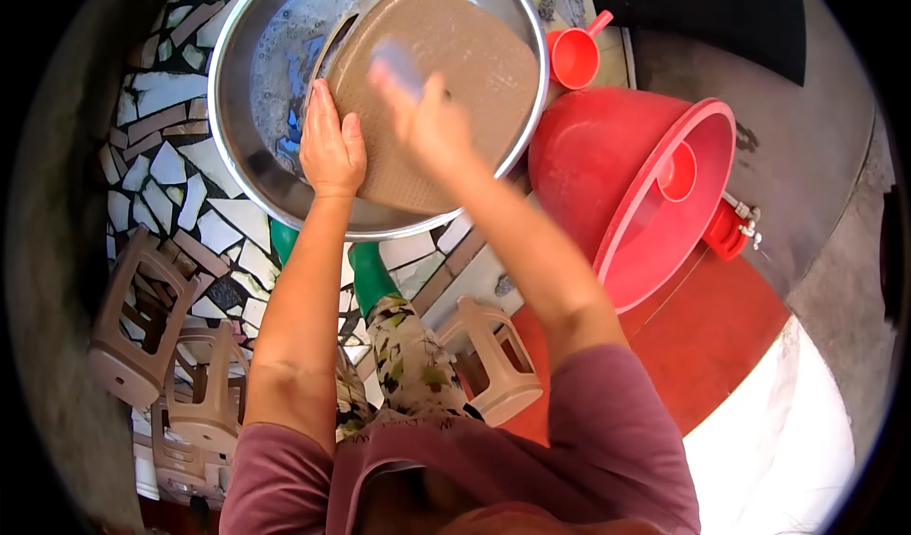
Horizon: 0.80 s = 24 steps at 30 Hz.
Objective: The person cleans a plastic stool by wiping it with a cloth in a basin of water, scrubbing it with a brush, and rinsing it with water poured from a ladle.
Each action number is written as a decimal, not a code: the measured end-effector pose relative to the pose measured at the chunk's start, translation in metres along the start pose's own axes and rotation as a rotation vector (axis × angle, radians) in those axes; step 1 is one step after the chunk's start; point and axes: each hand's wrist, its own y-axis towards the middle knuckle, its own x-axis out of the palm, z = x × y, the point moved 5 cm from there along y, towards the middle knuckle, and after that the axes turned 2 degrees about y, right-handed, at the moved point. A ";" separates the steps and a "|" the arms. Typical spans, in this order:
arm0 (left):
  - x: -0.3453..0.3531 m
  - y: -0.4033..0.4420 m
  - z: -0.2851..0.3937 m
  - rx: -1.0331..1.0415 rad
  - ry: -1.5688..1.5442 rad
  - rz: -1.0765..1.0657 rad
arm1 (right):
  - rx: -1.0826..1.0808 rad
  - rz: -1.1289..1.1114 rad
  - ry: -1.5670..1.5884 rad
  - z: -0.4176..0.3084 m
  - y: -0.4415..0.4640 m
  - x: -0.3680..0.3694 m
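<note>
A large round metal basin [220, 117] holds sudsy water and a brown plastic stool [493, 70], whose broad flat surface faces up. My left hand [332, 146] lies against the near left edge of the stool, fingers stretched out along it. Over the stool's surface, my right hand [432, 122] is closed on a greyish-blue object [399, 68], blurred by motion; I cannot make out whether it is a brush or a cloth.
Right of the basin are a red scoop [575, 58] and a big tilted red tub [607, 146] with another scoop [677, 171] inside. Brown stools [142, 321] stand at lower left, another stool [503, 369] near my legs. A tap [745, 214] is behind the tub.
</note>
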 end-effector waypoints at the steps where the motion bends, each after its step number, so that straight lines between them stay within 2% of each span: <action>1: 0.001 0.000 -0.002 -0.028 -0.023 -0.014 | -0.243 -0.067 -0.104 -0.005 -0.037 0.030; 2: 0.001 -0.001 -0.003 -0.056 -0.044 -0.033 | -0.255 -0.341 -0.022 -0.015 -0.064 0.024; 6: -0.003 -0.002 -0.001 -0.040 -0.044 -0.032 | 0.069 0.081 0.029 0.035 0.025 -0.037; 8: -0.002 0.000 0.000 -0.038 -0.091 -0.004 | 0.079 0.076 0.006 0.021 0.025 -0.031; 10: 0.000 -0.003 -0.001 -0.061 -0.096 -0.023 | 0.095 -0.096 0.107 0.008 -0.008 -0.014; 12: 0.002 0.002 -0.001 -0.099 -0.087 -0.012 | -0.241 -0.226 -0.164 -0.001 -0.077 0.027; 14: 0.005 0.000 -0.007 -0.225 0.133 -0.013 | -0.230 -0.297 -0.223 0.019 -0.079 0.020; 16: 0.002 0.002 0.000 -0.244 0.211 -0.056 | 0.052 -0.062 -0.133 0.034 -0.027 -0.031; 17: 0.003 0.002 0.000 -0.264 0.221 -0.079 | 0.051 -0.062 -0.126 0.030 -0.009 -0.037; 19: 0.007 0.002 -0.001 -0.253 0.210 -0.064 | 0.042 0.117 -0.150 0.020 0.011 -0.054; 21: 0.008 -0.002 -0.006 -0.232 0.213 -0.069 | -0.044 -0.003 -0.104 0.023 -0.042 -0.013; 23: 0.006 0.002 -0.003 -0.256 0.221 -0.085 | -0.224 -0.180 -0.152 0.035 -0.114 0.027; 24: 0.006 0.005 -0.001 -0.260 0.218 -0.087 | -0.223 -0.183 -0.155 0.046 -0.114 0.023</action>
